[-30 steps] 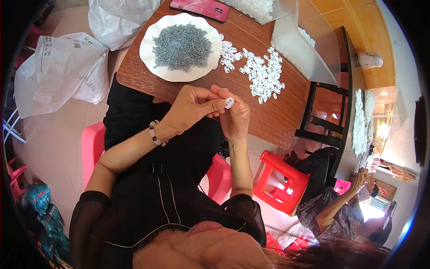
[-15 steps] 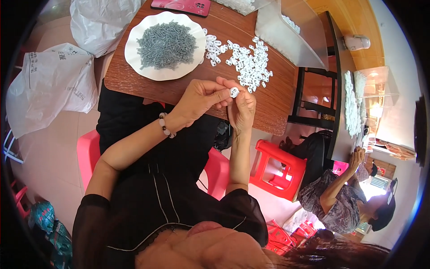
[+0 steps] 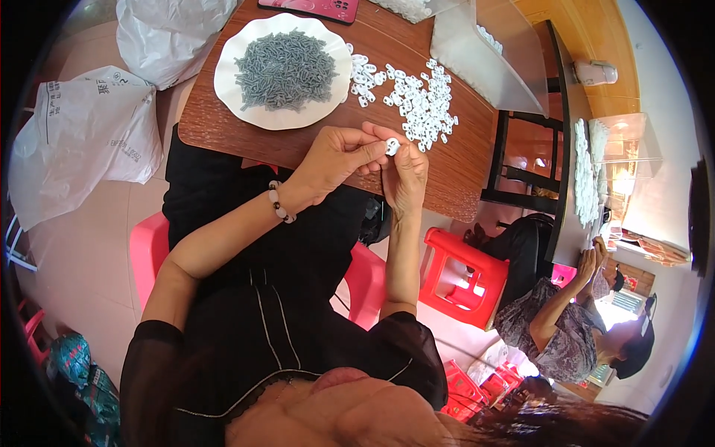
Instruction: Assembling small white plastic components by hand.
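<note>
Above the table's near edge, my left hand [image 3: 333, 158] and my right hand [image 3: 406, 170] meet fingertip to fingertip. Pinched between them is a small white plastic piece [image 3: 392, 146] with dark holes in its face. Both hands are closed on it, and whether anything smaller sits in the fingers is hidden. Just beyond my right hand lies a loose pile of similar white plastic pieces [image 3: 421, 104], with a smaller cluster [image 3: 363, 78] to its left. A white scalloped plate [image 3: 228, 91] heaped with small grey rod-like parts [image 3: 287, 68] stands beyond my left hand.
The brown wooden table [image 3: 223, 143] also bears a pink phone [image 3: 320, 7] and a translucent bin [image 3: 477, 63]. White sacks [image 3: 89, 141] stand on the floor at left. A red stool [image 3: 465, 277] is at right, near another person [image 3: 558, 328] working at a dark table.
The whole view has shifted slightly, so the table and plate sit a little farther right. My hands keep their pinch, and the white piece is turned slightly. The other person's hands have moved.
</note>
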Demonstrator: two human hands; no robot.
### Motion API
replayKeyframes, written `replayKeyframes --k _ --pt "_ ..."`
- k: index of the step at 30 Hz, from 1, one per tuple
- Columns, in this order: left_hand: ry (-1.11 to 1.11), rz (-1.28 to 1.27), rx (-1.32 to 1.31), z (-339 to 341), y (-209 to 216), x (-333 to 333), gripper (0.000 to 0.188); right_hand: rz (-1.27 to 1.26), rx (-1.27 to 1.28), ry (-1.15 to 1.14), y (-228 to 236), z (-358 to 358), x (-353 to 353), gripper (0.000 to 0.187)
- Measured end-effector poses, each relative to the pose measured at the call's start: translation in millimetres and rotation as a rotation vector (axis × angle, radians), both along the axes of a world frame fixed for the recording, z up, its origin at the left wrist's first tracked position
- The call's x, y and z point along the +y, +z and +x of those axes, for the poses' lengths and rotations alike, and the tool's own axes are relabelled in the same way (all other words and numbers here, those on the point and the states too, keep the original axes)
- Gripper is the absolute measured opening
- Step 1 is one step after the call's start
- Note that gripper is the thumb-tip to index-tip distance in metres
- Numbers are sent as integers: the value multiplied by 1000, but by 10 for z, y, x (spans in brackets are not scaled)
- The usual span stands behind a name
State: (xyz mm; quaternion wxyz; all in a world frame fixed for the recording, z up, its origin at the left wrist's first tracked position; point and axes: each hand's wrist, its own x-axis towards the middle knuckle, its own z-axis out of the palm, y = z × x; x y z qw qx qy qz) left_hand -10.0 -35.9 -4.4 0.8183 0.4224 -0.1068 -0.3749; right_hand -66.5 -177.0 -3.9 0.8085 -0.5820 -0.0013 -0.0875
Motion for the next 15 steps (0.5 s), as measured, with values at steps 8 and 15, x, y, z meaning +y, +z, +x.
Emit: replayKeyframes --k 8,15 --pt "-3 8 24 -6 -25 19 21 -29 8 6 -3 1 4 51" --pt "2 12 -29 12 -70 -6 20 21 25 52 -31 9 -27 51"
